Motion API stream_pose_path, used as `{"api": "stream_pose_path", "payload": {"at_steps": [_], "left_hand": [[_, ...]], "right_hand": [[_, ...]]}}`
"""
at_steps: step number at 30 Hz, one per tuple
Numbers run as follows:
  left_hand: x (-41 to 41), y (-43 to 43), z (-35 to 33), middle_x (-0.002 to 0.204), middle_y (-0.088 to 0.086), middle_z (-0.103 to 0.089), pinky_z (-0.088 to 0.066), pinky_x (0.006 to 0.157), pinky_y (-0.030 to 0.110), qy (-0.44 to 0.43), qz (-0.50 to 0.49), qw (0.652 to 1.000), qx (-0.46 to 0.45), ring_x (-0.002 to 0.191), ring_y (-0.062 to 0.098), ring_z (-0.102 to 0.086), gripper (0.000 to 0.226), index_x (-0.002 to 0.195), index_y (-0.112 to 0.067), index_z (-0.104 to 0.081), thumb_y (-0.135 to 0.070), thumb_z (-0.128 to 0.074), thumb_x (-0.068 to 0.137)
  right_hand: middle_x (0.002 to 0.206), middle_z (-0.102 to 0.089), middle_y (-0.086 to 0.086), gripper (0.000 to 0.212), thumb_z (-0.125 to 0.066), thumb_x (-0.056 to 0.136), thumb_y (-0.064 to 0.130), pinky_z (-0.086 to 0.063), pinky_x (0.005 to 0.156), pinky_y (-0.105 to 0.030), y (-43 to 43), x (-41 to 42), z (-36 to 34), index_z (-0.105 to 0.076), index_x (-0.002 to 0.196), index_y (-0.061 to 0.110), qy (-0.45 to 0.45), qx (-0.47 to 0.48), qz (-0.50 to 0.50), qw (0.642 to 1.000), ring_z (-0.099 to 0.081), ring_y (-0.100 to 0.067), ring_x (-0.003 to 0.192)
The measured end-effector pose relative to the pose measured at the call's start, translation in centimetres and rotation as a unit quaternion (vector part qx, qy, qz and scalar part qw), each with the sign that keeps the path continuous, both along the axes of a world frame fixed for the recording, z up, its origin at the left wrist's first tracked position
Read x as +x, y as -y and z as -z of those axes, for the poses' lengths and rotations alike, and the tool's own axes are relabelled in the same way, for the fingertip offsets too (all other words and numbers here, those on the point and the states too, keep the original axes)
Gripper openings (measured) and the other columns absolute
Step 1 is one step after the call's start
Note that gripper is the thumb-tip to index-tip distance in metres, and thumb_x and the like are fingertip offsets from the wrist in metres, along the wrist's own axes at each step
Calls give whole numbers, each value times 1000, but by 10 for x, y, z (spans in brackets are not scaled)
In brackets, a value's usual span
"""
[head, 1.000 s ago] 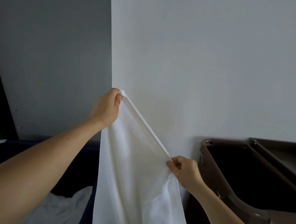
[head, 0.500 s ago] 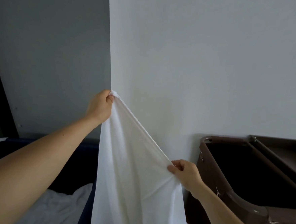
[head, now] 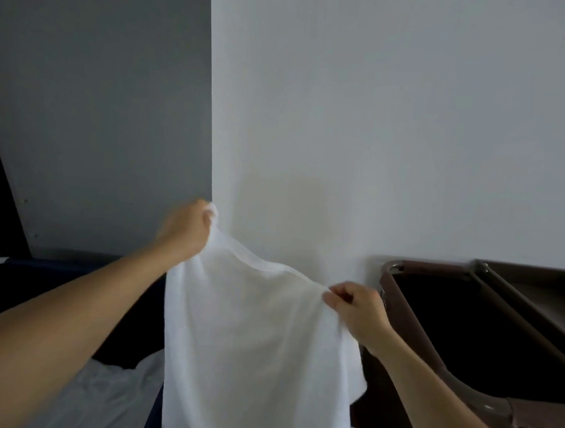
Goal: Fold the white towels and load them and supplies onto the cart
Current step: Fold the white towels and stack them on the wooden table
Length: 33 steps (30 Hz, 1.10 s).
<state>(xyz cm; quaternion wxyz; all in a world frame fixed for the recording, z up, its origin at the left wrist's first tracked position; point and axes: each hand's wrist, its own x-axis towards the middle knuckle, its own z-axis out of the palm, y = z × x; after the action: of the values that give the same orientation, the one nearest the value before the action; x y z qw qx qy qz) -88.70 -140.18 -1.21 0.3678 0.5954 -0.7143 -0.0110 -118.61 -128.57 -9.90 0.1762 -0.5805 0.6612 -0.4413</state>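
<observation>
Crumpled white linen [head: 104, 398] lies bottom left. The left hand [head: 186, 230] (motion-blurred) grips the white towel [head: 258, 346] at its upper corner, fingers curled. The towel hangs between both hands, its lower end cut off. The right hand [head: 358, 306] pinches its top edge beside the brown cart [head: 438, 267].

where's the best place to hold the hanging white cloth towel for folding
Along its top hem, near both ends, coming in from either side. The white cloth towel hangs limp below that edge, so the left hand and right hand pinching there hold it spread flat.
</observation>
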Motion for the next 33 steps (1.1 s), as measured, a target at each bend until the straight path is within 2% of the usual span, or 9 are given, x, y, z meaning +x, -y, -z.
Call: {"api": "stream_pose_path", "payload": {"at_steps": [3,6,9,13,18,21,24,28,33], "left_hand": [[-35,-20,21,117,18,-65,-41,79,31,52,126,988,71,107,35,-60,26,116,-8,-60,-18,-39,103],[-55,-41,32,126,4,-62,-45,88,26,24,259,960,101,114,23,-60,32,134,-22,-51,-25,-36,105],[-60,-59,32,127,-10,-63,-41,89,7,-8,345,929,136,113,6,-58,37,139,-36,-49,-23,-37,106],[-51,-66,29,121,-10,-66,-43,89,9,-24,345,922,174,110,5,-59,30,127,-28,-62,-24,-43,104],[-38,-69,31,92,-3,-66,-46,67,14,25,338,923,183,75,4,-59,26,102,-19,-66,-43,-56,97],[-37,-70,25,88,3,-70,-51,74,27,-28,338,931,134,80,13,-63,27,100,-14,-71,-36,-55,100],[-39,-73,21,82,-8,-65,-47,67,16,-4,348,926,148,69,-1,-57,23,103,-17,-70,-35,-56,99],[-42,-77,19,111,-8,-69,-50,86,19,-6,365,914,179,100,3,-63,29,119,-23,-67,-40,-58,97],[-45,-80,13,87,-1,-66,-45,69,16,57,344,932,97,75,3,-57,29,101,-11,-70,-35,-53,101]], "right_hand": [[69,-61,17,18,-71,87,28,-39,58,-8,13,31,-37,-65,71,33,-84,-35,-63,994,-56,5,63],[78,-56,18,8,-65,92,27,-35,61,-8,19,52,-49,-71,88,24,-165,-41,-117,978,-51,6,70],[83,-55,14,11,-63,93,24,-34,64,-11,21,57,-49,-73,96,21,-181,-51,-135,973,-51,-1,74],[83,-55,15,11,-64,92,26,-36,69,-18,19,61,-49,-73,97,21,-180,-60,-127,974,-53,-7,80],[85,-61,20,16,-67,90,29,-39,69,-10,15,65,-51,-61,79,37,-147,-56,-112,981,-57,1,83],[83,-65,21,17,-71,88,30,-40,64,-4,11,64,-53,-62,76,38,-87,-60,-108,989,-58,11,80],[82,-65,20,22,-71,89,27,-41,65,-3,7,64,-59,-61,75,42,-85,-61,-130,986,-56,15,78],[78,-65,20,26,-74,87,26,-41,64,-4,2,65,-62,-63,71,44,-71,-70,-155,983,-58,11,76],[77,-67,29,12,-76,85,31,-43,60,-7,-1,62,-56,-67,79,37,-19,-70,-157,985,-60,9,70]]}}
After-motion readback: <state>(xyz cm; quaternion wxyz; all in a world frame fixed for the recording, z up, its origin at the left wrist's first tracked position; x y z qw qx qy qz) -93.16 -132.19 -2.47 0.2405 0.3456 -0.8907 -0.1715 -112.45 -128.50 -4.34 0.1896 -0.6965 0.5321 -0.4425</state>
